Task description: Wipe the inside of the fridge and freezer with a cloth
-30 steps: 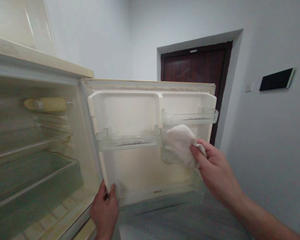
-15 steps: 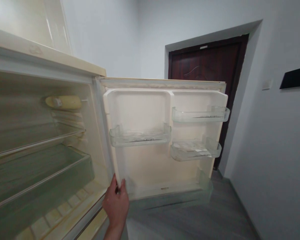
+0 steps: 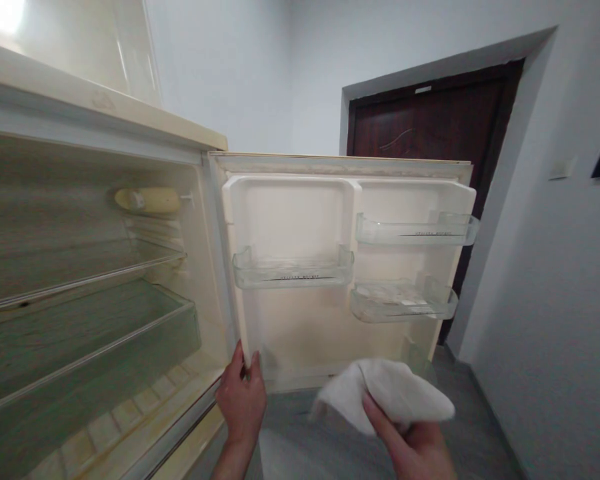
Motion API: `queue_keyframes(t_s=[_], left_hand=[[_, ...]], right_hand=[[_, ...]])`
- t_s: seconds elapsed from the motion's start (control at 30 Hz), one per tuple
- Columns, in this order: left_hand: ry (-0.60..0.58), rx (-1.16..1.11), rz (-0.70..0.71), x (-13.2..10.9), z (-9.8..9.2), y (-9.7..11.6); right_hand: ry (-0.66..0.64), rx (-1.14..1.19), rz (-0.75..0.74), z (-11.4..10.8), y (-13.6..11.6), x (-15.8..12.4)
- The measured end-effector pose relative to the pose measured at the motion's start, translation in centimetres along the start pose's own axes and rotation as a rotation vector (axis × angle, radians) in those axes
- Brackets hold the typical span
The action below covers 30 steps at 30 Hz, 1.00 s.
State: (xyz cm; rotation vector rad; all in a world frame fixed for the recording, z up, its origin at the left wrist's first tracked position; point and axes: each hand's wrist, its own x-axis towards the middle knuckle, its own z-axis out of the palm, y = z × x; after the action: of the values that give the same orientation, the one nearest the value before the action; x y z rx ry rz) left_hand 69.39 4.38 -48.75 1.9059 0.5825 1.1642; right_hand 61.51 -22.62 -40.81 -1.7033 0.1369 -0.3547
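My left hand (image 3: 243,400) grips the lower hinge-side edge of the open refrigerator door (image 3: 295,323), its thumb on the inner panel and fingers round the edge. A crumpled white cloth (image 3: 380,393) is held in my right hand (image 3: 415,440), in front of the door's bottom part. The cloth covers much of the lowest door bin. Higher on the door sit clear bins: one at the left (image 3: 293,273), one at the upper right (image 3: 415,231) and one below it (image 3: 405,307).
The fridge compartment (image 3: 215,267) stands open at the left, with a glass shelf (image 3: 80,273), a clear drawer (image 3: 105,367) and a yellowish lamp cover (image 3: 150,200). Behind the fridge door are a dark wooden door (image 3: 425,130) and grey walls. Grey floor (image 3: 480,427) shows below.
My right hand has come into view from below with the white cloth. My left hand keeps its hold on the door edge. The whole view has shifted slightly, moving everything rightward.
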Motion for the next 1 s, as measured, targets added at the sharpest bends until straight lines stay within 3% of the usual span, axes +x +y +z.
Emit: queue_keyframes(t_s=[0.1, 0.2, 0.37, 0.47, 0.53, 0.67, 0.77, 0.87, 1.0], left_hand=[[-0.001, 0.000, 0.006, 0.0, 0.0, -0.1], [0.012, 0.000, 0.020, 0.1, -0.1, -0.1], [0.009, 0.006, 0.039, 0.1, -0.2, 0.1], [0.014, 0.024, 0.033, 0.0, 0.0, 0.2], [0.018, 0.033, 0.030, -0.1, 0.2, 0.3], [0.027, 0.032, 0.033, -0.3, 0.2, 0.4], [0.027, 0.022, 0.042, -0.3, 0.1, 0.4], [0.020, 0.023, 0.039, -0.2, -0.1, 0.2], [0.003, 0.036, 0.035, -0.1, -0.1, -0.1]], right_hand=[[-0.104, 0.047, -0.342, 6.3, -3.4, 4.1], [-0.026, -0.040, -0.675, 11.3, -4.8, 8.2], [0.202, -0.113, -0.820, 15.3, -5.0, 11.7], [0.215, -0.092, -0.865, 16.7, -5.5, 12.4], [0.124, -0.151, -0.878, 17.6, -6.1, 12.4], [-0.261, -0.422, -0.865, 18.9, -7.7, 11.7], [-0.482, -0.522, -0.944, 19.0, -8.3, 11.2], [-0.657, -0.574, -1.002, 18.5, -7.1, 11.0], [-0.902, -0.639, -0.943, 18.3, -3.1, 10.9]])
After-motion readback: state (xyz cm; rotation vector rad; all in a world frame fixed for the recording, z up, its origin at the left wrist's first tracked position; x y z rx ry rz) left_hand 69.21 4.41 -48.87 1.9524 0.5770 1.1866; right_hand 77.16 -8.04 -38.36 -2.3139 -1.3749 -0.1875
